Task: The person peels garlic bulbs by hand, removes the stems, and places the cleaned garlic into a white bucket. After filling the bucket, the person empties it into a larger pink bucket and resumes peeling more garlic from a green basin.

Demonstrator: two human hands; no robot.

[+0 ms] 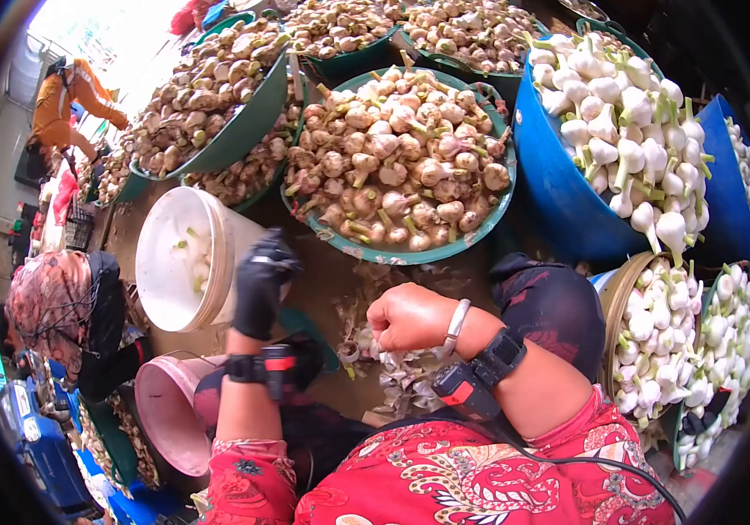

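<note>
My left hand (263, 282), in a black glove, is raised beside the right side of a white bucket (228, 254). Its dark fingers look curled, and whatever they may hold is hidden. A few peeled garlic bulbs (196, 261) show inside that bucket. My bare right hand (414, 317) is closed into a fist over the floor in front of me; its palm side is turned from view, so I cannot make out any content. Just beyond both hands stands a green tub (375, 255) heaped with unpeeled garlic bulbs (392, 162). Loose garlic skins (414, 381) lie below my right hand.
A blue tub (559, 175) piled with cleaned white garlic stands at the right, with another full bucket (611, 324) nearer me. A pink bucket (169, 407) lies tilted at my left. Further tubs of garlic (217, 122) line the back. Other people (69, 105) are at the left.
</note>
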